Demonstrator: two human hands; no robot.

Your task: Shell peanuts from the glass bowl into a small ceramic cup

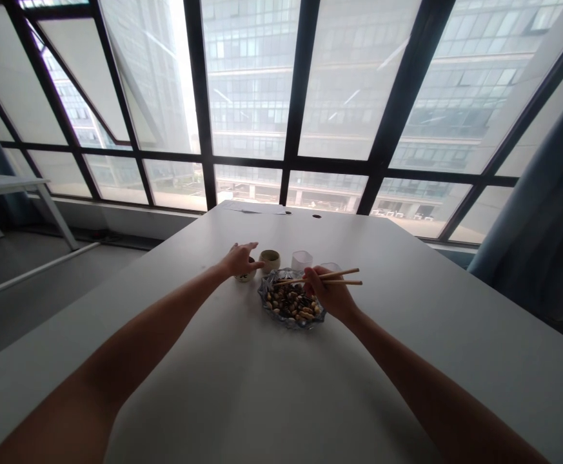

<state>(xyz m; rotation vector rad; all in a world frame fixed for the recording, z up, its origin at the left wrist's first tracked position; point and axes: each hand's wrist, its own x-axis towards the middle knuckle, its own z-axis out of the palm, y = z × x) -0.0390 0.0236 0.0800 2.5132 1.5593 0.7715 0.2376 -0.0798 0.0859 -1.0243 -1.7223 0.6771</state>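
My right hand [328,293] grips a pair of wooden chopsticks [346,278] whose tips reach over a glass dish [268,288] of mixed nuts and beans. My left hand [239,258] rests with fingers spread on a small cup [246,277] just left of the dish. Beside it stands a second small beige cup [269,260]. A white plastic cup [301,260] sits behind the dish, and another clear cup [332,267] is partly hidden behind my right hand.
All of this sits on a white table [407,309] that ends near a wall of tall windows. Dark small marks [316,216] lie at the far edge. Another table [0,187] stands at left, a blue curtain [547,225] at right.
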